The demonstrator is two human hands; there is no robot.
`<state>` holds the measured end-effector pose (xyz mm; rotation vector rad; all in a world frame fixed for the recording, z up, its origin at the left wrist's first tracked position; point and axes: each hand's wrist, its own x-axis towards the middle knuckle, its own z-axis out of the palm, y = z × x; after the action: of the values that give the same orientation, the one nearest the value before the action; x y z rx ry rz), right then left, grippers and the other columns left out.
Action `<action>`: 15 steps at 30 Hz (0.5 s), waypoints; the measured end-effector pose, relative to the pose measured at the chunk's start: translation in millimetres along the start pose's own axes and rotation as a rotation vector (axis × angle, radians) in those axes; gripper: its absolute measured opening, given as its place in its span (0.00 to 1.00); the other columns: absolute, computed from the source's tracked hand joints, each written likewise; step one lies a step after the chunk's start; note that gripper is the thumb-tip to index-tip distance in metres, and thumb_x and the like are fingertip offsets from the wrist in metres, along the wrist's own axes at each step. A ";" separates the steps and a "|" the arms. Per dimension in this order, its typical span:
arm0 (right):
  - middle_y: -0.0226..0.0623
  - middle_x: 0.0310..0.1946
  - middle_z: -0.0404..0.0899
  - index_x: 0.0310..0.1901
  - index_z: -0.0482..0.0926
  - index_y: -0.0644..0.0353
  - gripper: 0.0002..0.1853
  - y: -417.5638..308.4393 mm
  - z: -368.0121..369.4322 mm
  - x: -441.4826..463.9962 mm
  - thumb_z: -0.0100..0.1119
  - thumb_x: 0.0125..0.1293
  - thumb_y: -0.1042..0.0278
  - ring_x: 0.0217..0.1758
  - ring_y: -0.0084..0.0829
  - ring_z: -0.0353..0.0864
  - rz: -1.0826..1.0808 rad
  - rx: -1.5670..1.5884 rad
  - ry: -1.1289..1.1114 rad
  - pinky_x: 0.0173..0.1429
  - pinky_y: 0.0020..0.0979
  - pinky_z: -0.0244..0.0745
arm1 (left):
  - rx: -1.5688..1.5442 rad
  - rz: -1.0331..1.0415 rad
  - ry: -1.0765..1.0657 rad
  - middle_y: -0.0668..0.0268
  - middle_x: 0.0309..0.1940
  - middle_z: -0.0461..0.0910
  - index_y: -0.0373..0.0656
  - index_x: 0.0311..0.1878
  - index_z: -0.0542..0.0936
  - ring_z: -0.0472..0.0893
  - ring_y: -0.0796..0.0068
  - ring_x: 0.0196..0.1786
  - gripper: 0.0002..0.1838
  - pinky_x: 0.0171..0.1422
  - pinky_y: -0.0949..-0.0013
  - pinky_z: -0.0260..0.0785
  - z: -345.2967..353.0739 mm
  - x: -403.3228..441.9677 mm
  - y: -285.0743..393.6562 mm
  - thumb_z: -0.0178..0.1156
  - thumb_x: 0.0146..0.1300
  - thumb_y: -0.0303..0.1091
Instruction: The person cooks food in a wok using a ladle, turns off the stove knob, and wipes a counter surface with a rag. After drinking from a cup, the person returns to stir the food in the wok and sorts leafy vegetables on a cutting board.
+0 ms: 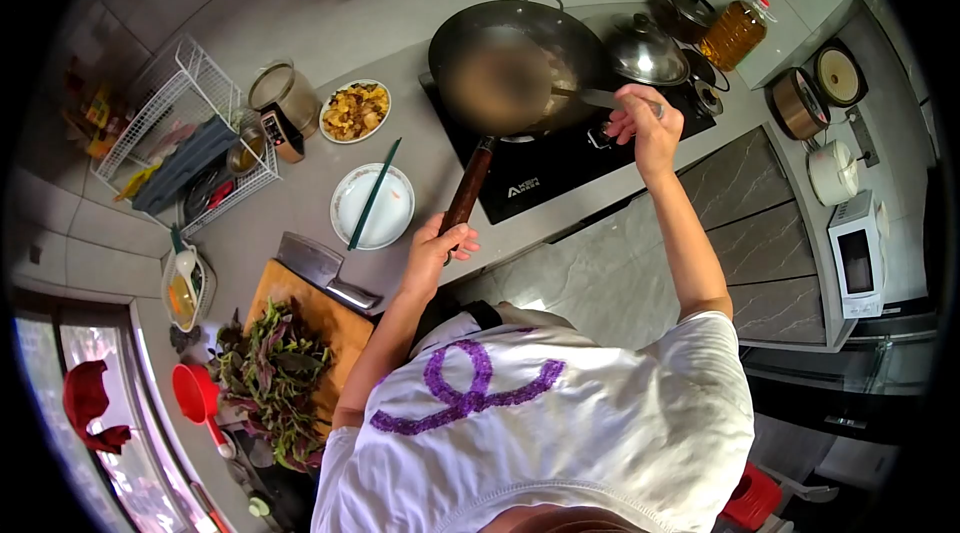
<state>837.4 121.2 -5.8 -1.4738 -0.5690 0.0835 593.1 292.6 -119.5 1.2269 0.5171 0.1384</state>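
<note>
My left hand [438, 251] is closed round the end of the brown wooden handle [469, 185] of a dark wok [575, 38]. The wok sits on the black gas stove [540, 195]; a round blur hides much of its inside, so its contents are unclear. In my right hand [645, 125] is a metal-handled cooking utensil [600, 98] that reaches into the wok from the right. Its working end is lost in the blur. Nearest to my left hand are a white plate [388, 218] with a dark green pair of chopsticks [376, 191] across it and a cleaver [325, 268].
An oval dish of yellow cooked food [356, 112] stands left of the wok. Leafy greens [270, 378] cover part of the wooden cutting board [345, 341]. A silver lid [648, 51], a dark pot [684, 11] and an oil bottle [735, 35] crowd the stove's right side. A white dish rack [185, 63] is at left.
</note>
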 end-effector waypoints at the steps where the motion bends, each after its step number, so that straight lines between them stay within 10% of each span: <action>1: 0.38 0.18 0.74 0.33 0.76 0.69 0.10 1.2 -0.6 0.8 0.50 0.57 0.70 0.15 0.22 0.73 0.001 0.001 0.000 0.17 0.18 0.64 | -0.001 0.001 -0.001 0.58 0.35 0.76 0.36 0.46 0.68 0.78 0.72 0.35 0.18 0.37 0.74 0.69 0.2 -0.3 0.3 0.53 0.59 0.39; 15: 0.41 0.19 0.76 0.34 0.75 0.70 0.10 -1.6 3.9 4.2 0.49 0.57 0.71 0.15 0.27 0.76 0.016 0.233 0.158 0.14 0.20 0.66 | -0.031 -0.007 0.024 0.61 0.33 0.77 0.38 0.42 0.70 0.78 0.74 0.33 0.15 0.35 0.74 0.67 3.1 -2.9 3.7 0.55 0.58 0.38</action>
<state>839.0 126.2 -3.0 -1.2462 -0.4044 0.0438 592.6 290.1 -114.5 1.1944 0.5380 0.1549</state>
